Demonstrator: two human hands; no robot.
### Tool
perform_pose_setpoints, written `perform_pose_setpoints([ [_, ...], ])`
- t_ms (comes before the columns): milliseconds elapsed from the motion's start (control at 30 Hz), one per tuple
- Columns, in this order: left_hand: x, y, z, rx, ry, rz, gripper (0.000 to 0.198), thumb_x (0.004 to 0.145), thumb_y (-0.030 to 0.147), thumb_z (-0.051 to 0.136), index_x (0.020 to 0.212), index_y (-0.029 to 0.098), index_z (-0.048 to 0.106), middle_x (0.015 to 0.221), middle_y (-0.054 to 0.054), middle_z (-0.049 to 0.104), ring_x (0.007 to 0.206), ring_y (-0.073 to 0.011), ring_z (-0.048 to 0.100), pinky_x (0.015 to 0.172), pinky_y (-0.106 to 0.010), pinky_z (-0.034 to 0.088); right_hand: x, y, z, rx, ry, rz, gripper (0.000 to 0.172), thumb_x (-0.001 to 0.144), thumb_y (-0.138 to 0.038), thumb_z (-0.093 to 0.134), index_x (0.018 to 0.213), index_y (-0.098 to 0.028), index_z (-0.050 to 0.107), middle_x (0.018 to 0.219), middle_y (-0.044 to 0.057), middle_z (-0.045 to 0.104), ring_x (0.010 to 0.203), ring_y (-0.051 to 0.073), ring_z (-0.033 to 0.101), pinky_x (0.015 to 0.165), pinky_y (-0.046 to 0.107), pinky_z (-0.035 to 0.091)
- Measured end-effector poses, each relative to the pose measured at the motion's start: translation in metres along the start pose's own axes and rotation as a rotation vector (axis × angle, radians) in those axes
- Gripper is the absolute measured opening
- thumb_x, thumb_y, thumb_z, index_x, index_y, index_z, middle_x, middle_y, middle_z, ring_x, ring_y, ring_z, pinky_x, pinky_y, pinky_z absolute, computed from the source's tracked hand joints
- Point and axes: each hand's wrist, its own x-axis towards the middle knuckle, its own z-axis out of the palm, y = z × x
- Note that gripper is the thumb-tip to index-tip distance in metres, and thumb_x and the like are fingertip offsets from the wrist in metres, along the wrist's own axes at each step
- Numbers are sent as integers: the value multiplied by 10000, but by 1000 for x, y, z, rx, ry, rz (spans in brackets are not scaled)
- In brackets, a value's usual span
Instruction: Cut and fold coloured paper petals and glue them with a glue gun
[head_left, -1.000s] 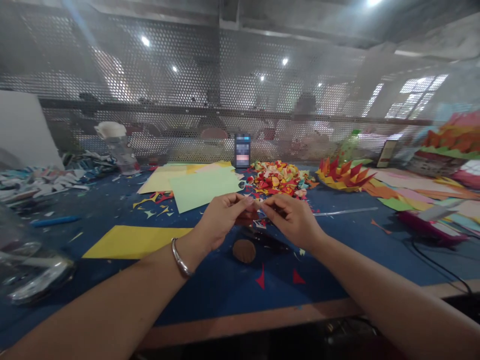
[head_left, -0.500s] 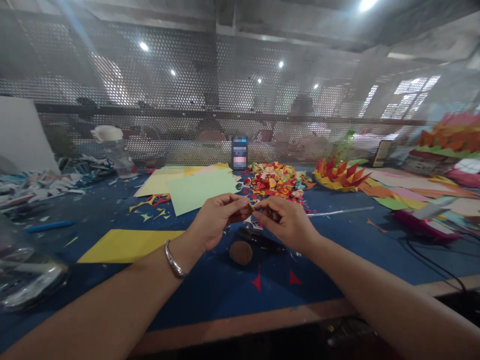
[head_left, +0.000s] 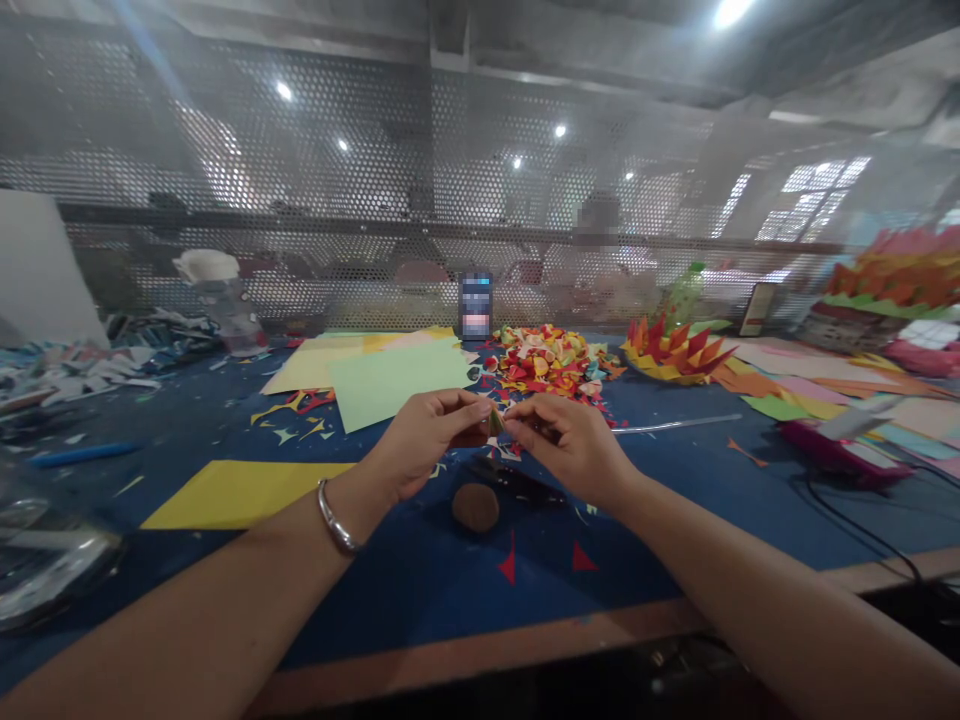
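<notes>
My left hand (head_left: 424, 438) and my right hand (head_left: 570, 445) meet above the blue table (head_left: 420, 570), fingertips pinched together on a small folded paper piece (head_left: 496, 421). A silver bangle (head_left: 332, 518) sits on my left wrist. Below the hands lie a round brown object (head_left: 475, 507), dark scissors (head_left: 517, 480) and two red paper triangles (head_left: 541, 562). Behind the hands is a heap of small folded coloured pieces (head_left: 551, 364).
Pale green and yellow sheets (head_left: 390, 380) lie at centre back, a yellow sheet (head_left: 240, 493) at left. An orange-red spiked paper form (head_left: 675, 352) and loose coloured sheets (head_left: 817, 385) lie right. A pink tool with a black cable (head_left: 840, 450), a bottle (head_left: 217, 300), a perforated screen behind.
Both hands stay joined on the small paper piece with only slight finger shifts. The view has drifted a little, so things on the table sit slightly further left.
</notes>
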Motion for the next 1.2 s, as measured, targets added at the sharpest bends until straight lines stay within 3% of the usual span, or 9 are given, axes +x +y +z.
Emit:
perform_pose_setpoints([
  [533,-4,5,-5,65,-89,10,154,726,293,748,768,146,753,719,-30,676,681,-97,588,692,-223,482,0,3,-1,-41,32,71,170,902,-305,540,916,-187,662,761,9,631,614,111,535,528,225,402],
  [867,-1,6,-14,127,-169,40,214,732,311,749,882,159,767,759,-47,705,717,-112,602,730,-242,491,0,1,-3,97,-49,102,172,890,-317,563,937,-174,648,753,9,626,605,98,538,536,218,430],
  [1033,0,8,-18,157,-219,61,193,728,309,750,862,171,762,778,-45,710,724,-119,609,741,-260,503,0,-1,-5,183,-87,204,187,871,-336,584,950,-172,631,707,-15,615,452,58,494,421,195,408],
  [1200,-1,9,-17,156,-236,83,159,753,320,726,796,168,745,766,-44,715,716,-125,634,738,-273,515,0,-2,-6,236,-116,203,164,873,-314,578,934,-169,628,716,-15,608,431,48,488,394,181,418],
])
